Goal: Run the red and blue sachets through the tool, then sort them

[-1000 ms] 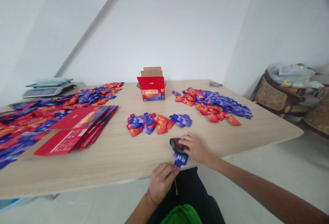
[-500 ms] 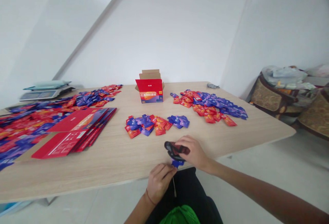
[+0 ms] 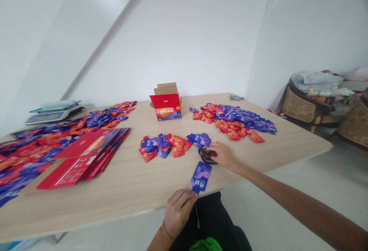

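At the table's (image 3: 138, 189) near edge, a left hand (image 3: 178, 210) pinches the narrow end of one blue sachet (image 3: 202, 174), apparently to keep it flat and steady. Just beyond, a right hand (image 3: 223, 156) grips one dark tool (image 3: 204, 157), seemingly held off the sachet to leave its face uncovered. Three heaps, left (image 3: 37, 147), centre (image 3: 176, 143) and right (image 3: 237, 118), hold too many sachets to count, perhaps spread for easy reach. One red carton (image 3: 169, 109) stands far centre, flaps raised; several flat cartons (image 3: 86, 143), number unclear, lie stacked at left.
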Tool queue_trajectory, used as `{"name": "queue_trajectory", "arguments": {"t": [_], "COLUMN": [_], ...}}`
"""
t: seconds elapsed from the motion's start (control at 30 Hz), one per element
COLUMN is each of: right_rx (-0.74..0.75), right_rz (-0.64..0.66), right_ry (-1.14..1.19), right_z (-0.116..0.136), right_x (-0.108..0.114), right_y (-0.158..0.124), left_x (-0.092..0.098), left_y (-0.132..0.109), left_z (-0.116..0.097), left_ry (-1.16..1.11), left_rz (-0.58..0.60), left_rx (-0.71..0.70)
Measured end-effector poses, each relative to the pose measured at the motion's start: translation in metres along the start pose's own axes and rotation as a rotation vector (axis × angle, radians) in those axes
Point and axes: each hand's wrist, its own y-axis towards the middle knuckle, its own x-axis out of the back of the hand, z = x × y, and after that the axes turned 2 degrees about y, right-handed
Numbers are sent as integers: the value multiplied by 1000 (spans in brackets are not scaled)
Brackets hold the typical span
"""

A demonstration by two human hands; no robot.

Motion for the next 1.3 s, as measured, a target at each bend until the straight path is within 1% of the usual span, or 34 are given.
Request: {"name": "queue_trajectory", "arguments": {"t": [0.1, 0.2, 0.27, 0.33, 0.4, 0.43, 0.53, 0.63, 0.7, 0.83, 0.93, 1.07, 1.23, 1.3], "right_rx": [-115, -306, -465, -618, -691, -699, -669, -651, -655, -651, -648, -629, -624, -621], "right_rz": [-190, -362, -436, -492, -523, -530, -544, -568, -581, -571, -553, -562, -570, -570], "right_ry": [122, 153, 181, 199, 244, 272, 340, 369, 381, 397, 401, 406, 401, 403], "right_z": [-29, -77, -110, -136, -152, -157, -161, -161, -161, -163, -162, -158, -159, -162], "right_x": [21, 41, 51, 55, 55, 54, 49, 46, 44, 42, 42, 44, 43, 42], "right_y": [-17, -46, -69, -90, -105, -109, -115, -114, -114, -116, -117, -117, -116, -117], "left_x": [9, 14, 11, 4, -5, -8, -12, -9, -5, -2, -1, -3, -1, 2], "left_y": [7, 23, 39, 57, 73, 79, 93, 102, 108, 125, 139, 147, 140, 139], "left_z": [-9, -19, -24, -26, -27, -26, -23, -23, -25, -29, -30, -33, -44, -44], "left_ry": [-25, 4, 94, 197, 269, 290, 305, 348, 387, 391, 415, 423, 429, 423], "left_rz": [68, 120, 145, 215, 323, 375, 500, 635, 727, 883, 992, 1024, 1039, 1036], "left_rx": [56, 182, 295, 406, 493, 521, 576, 624, 581, 411, 375, 357, 309, 281]}}
